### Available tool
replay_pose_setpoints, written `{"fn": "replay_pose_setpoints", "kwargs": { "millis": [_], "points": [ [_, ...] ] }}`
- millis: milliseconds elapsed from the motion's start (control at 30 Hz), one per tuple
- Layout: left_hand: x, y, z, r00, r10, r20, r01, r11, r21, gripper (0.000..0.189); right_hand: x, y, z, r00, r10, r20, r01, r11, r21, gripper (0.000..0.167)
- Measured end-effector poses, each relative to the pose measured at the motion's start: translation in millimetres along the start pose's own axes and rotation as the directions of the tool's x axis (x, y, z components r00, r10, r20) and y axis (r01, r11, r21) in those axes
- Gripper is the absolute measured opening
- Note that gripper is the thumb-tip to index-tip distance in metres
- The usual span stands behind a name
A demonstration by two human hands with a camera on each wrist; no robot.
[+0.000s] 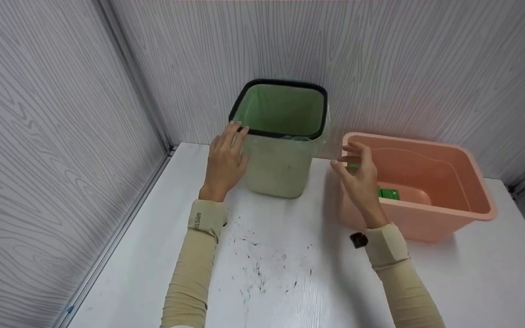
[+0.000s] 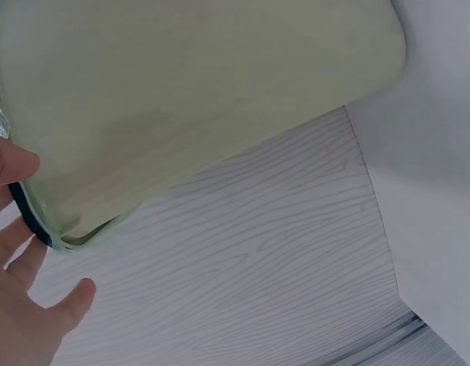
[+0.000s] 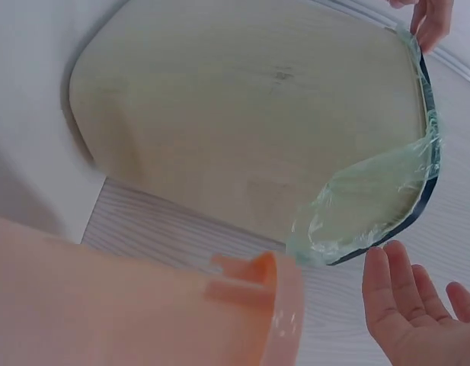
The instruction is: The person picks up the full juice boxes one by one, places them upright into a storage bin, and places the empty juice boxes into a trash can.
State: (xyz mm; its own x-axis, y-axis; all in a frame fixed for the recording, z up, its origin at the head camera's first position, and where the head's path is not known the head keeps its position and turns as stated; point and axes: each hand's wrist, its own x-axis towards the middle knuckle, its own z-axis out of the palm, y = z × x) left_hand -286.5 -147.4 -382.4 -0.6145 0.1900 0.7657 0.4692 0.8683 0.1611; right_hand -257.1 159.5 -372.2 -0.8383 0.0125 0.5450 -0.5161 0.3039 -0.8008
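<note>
A pale green trash bin [image 1: 276,168] with a black rim ring [image 1: 285,82] stands against the back wall. A thin translucent green bag [image 3: 364,194] lines it, its edge hanging over the outside. At the bin's front left corner my left hand [image 1: 226,157] grips the rim, fingers over the top and thumb [image 2: 14,162] on the outer wall. My right hand [image 1: 360,182] holds nothing. Its fingers are loosely bent, just off the bin's right side; in the right wrist view they lie close by the hanging bag edge.
A pink plastic tub [image 1: 426,223] stands right of the bin, below and behind my right hand. Green items [image 1: 389,194] lie inside it. Dark specks [image 1: 259,269] are scattered over the white tabletop [image 1: 130,273]. Wood-patterned panels rise at the back and left.
</note>
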Motion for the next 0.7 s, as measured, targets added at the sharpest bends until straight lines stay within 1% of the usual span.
{"fn": "replay_pose_setpoints", "kwargs": {
  "millis": [100, 233, 333, 433, 533, 600, 700],
  "points": [
    [-2.5, 0.5, -2.2, 0.999, 0.024, -0.036, -0.024, 0.999, 0.022, 0.051, -8.7, 6, -11, 0.999, -0.036, 0.008, 0.036, 0.999, 0.000, 0.048],
    [-9.6, 4.6, -8.0, 0.994, 0.069, -0.083, -0.066, 0.997, 0.040, 0.053, -18.0, 13, -27, 0.999, -0.047, 0.013, 0.047, 0.999, -0.021, 0.043],
    [-19.9, 8.1, -12.3, 0.993, 0.087, -0.086, -0.083, 0.996, 0.043, 0.054, -25.3, 15, -40, 0.999, -0.046, 0.000, 0.046, 0.998, -0.038, 0.042],
    [-33.4, 10.4, -17.2, 0.994, 0.071, -0.081, -0.068, 0.997, 0.032, 0.054, -32.4, 16, -52, 0.997, -0.081, -0.019, 0.080, 0.994, -0.069, 0.042],
    [-47.7, 12.4, -23.1, 0.997, 0.031, -0.073, -0.030, 0.999, 0.024, 0.056, -38.5, 20, -66, 0.987, -0.153, -0.046, 0.146, 0.981, -0.125, 0.044],
    [-56.9, 13.4, -27.1, 0.998, 0.006, -0.055, -0.005, 1.000, 0.028, 0.058, -41.9, 23, -77, 0.975, -0.213, -0.067, 0.199, 0.964, -0.179, 0.046],
    [-72.0, 13.8, -32.8, 1.000, -0.024, -0.013, 0.025, 0.999, 0.045, 0.060, -46.7, 30, -95, 0.953, -0.291, -0.086, 0.259, 0.927, -0.272, 0.050]
  ]
}}
